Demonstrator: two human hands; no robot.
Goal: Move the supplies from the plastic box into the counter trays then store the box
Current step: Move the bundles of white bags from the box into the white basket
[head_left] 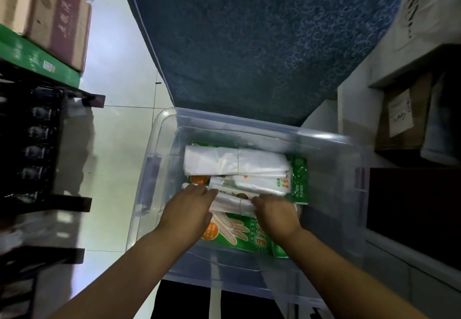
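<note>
A clear plastic box (324, 144) stands open on the floor below me. Inside lie folded white plastic bags (234, 162), a green glove packet (239, 234) and more green packets (299, 181). Both hands reach into the box. My left hand (187, 211) and my right hand (277, 215) grip the two ends of a rolled bundle of white bags (232, 205) that lies across the packets. Its middle shows between my hands.
The box's blue lid (262, 32) stands upright behind it. A dark rack (37, 144) with cardboard cartons (50, 14) on top stands to the left. Cardboard boxes (404, 116) and a dark cabinet (411, 214) are on the right. The floor is pale tile (112, 131).
</note>
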